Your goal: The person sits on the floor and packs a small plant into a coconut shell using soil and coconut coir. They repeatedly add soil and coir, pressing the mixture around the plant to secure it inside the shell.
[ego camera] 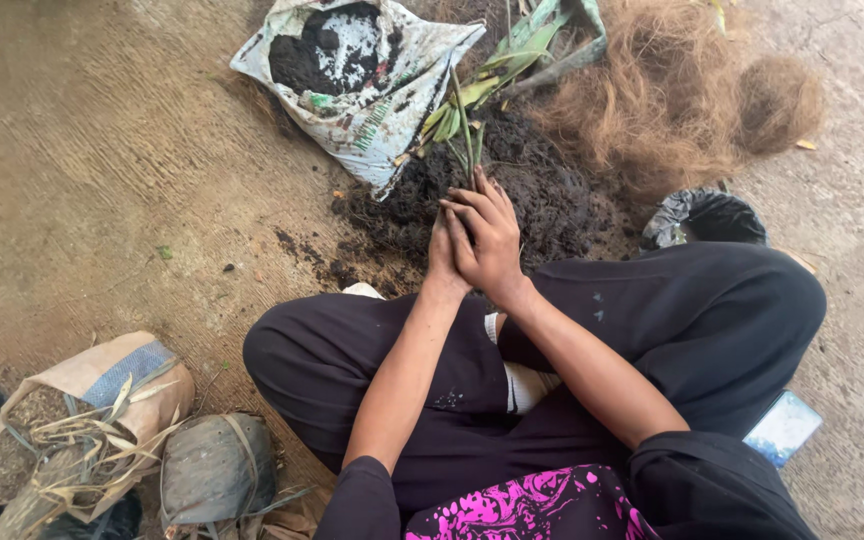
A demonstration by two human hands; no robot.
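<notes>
Over crossed legs in black trousers (652, 320), the right hand (492, 240) and the left hand (442, 250) behind it close together around the base of a green seedling (464, 130) standing in the dark soil heap (542, 190), with the torn soil sack (362, 80) and brown coconut fibre (692, 90) beyond on the concrete floor (102, 150).

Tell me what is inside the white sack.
The white sack lies open, with dark soil showing at its mouth. How far the soil fills it is hidden by the sack's own cloth.
</notes>
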